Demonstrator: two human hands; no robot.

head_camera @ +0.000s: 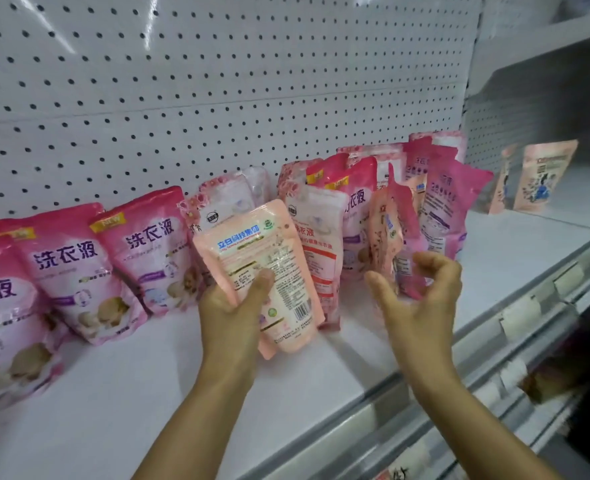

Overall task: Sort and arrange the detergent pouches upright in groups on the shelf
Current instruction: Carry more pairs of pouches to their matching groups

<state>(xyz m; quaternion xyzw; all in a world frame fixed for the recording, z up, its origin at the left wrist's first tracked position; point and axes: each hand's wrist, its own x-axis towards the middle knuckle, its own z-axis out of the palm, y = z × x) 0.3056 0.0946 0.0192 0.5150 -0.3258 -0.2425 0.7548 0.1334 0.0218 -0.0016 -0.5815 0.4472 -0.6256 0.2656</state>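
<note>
- At frame centre, left hand [232, 306] grips a peach pouch [262, 271] by its lower half, thumb across the printed back, pouch upright and tilted slightly toward 11 o'clock, just above the white shelf [148, 393].
- Right hand [421, 299] at 3 o'clock of that pouch, fingers loosely curled, holding nothing; fingertips close to a second peach pouch [385, 233]; contact unclear.
- That second pouch stands edge-on in a mixed cluster of pink pouches [439, 202] leaning at 1 o'clock.
- Matching dark pink pouches [68, 271] line up at 9 o'clock, upright against the pegboard [182, 81].
- Two peach pouches [543, 174] stand well apart at 2 o'clock on the next bay.
</note>
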